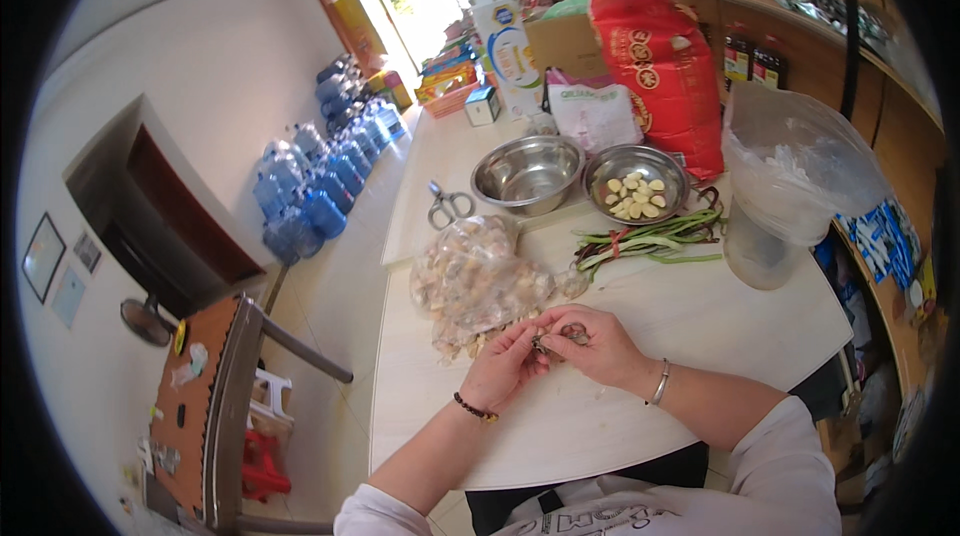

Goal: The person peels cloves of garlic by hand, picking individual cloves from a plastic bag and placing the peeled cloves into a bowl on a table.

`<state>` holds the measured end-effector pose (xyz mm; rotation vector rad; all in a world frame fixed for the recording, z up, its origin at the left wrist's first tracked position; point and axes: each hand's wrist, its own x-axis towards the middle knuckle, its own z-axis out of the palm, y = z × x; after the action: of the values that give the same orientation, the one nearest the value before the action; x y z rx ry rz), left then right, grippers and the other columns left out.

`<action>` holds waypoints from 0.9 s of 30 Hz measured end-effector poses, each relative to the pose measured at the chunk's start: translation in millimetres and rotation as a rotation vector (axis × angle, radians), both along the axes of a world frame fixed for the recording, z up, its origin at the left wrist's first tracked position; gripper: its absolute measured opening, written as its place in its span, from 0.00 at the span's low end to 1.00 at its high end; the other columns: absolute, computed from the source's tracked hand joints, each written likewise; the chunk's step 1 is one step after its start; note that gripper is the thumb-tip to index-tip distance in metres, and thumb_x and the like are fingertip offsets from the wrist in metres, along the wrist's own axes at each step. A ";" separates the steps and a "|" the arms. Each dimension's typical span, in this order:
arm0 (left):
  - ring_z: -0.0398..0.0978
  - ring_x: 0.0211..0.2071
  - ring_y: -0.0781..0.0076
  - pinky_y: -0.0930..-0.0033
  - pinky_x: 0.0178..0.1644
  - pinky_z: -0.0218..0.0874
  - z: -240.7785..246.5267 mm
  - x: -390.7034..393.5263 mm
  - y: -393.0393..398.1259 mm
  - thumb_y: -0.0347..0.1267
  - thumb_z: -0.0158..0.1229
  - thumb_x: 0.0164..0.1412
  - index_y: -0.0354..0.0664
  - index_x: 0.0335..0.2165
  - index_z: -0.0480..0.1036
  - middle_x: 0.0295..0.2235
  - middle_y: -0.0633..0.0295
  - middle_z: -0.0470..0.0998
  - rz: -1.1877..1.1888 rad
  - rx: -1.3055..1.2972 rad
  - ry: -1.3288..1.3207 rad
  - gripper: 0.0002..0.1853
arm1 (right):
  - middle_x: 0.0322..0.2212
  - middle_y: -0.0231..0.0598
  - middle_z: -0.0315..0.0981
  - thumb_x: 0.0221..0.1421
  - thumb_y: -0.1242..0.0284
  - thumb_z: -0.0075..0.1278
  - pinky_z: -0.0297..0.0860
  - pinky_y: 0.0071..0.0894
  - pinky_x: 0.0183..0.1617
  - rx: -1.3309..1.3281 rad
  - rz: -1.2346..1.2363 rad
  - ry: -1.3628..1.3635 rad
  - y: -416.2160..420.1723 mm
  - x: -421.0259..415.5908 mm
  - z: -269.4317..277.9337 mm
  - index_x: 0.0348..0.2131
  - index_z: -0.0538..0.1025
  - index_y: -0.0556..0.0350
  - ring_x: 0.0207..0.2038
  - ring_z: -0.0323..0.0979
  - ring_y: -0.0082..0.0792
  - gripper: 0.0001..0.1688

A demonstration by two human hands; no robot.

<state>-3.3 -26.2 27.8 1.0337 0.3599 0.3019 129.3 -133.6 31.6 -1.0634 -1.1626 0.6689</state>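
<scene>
My right hand [592, 345] grips a small metal tool with looped handles [576, 333], apparently small scissors. At the tool's tip, the fingers of my left hand [506, 363] are bent inward; whatever they may pinch is hidden. Both hands meet low over the table, just in front of a clear plastic bag of garlic [480, 277]. Loose garlic cloves [472, 345] and bits of skin lie beside my left hand. Farther back, a steel bowl [681, 200] contains several peeled garlic cloves [636, 197]. An additional steel bowl [529, 174] to its left has no cloves in it.
Metal scissors [448, 206] lie left of the bowls. A tied bundle of long beans [649, 236] rests at the right, near a plastic-bag-lined container [765, 243]. Behind stand a red sack [660, 78] and a white bag [596, 116]. Blue water jugs [322, 198] line the floor.
</scene>
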 end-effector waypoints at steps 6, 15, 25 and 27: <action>0.68 0.29 0.78 0.79 0.36 0.63 -12.2 11.2 5.9 0.33 0.45 0.59 0.38 0.37 0.68 0.31 0.63 0.71 -0.020 -0.268 -0.107 0.11 | 0.25 0.33 0.71 0.51 0.73 0.49 0.68 0.19 0.34 -0.092 0.012 0.514 13.3 32.5 -9.1 0.32 0.72 0.68 0.29 0.69 0.20 0.12; 0.71 0.29 0.79 0.78 0.35 0.67 -22.9 9.3 0.7 0.31 0.48 0.58 0.40 0.34 0.70 0.28 0.64 0.73 0.145 -0.369 -0.176 0.08 | 0.25 0.29 0.72 0.51 0.76 0.49 0.65 0.14 0.34 -0.099 -0.022 0.136 7.5 21.3 -8.5 0.35 0.73 0.61 0.28 0.67 0.15 0.10; 0.72 0.25 0.77 0.78 0.32 0.67 -33.7 5.8 1.2 0.29 0.50 0.56 0.38 0.35 0.70 0.26 0.63 0.74 0.281 -0.153 -0.194 0.08 | 0.24 0.29 0.72 0.50 0.76 0.49 0.64 0.12 0.31 -0.162 0.050 0.090 6.0 13.0 -5.4 0.35 0.74 0.61 0.27 0.66 0.13 0.10; 0.72 0.25 0.77 0.79 0.32 0.67 -33.5 5.3 1.8 0.28 0.50 0.56 0.37 0.37 0.69 0.27 0.63 0.74 0.255 -0.153 -0.209 0.09 | 0.23 0.29 0.72 0.50 0.76 0.49 0.64 0.12 0.30 -0.183 0.030 0.067 5.7 12.3 -3.3 0.34 0.74 0.61 0.27 0.66 0.13 0.09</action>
<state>2.1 -24.4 -5.6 0.7974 0.3200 0.5980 141.5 -127.9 28.3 -1.1702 -1.0767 0.8411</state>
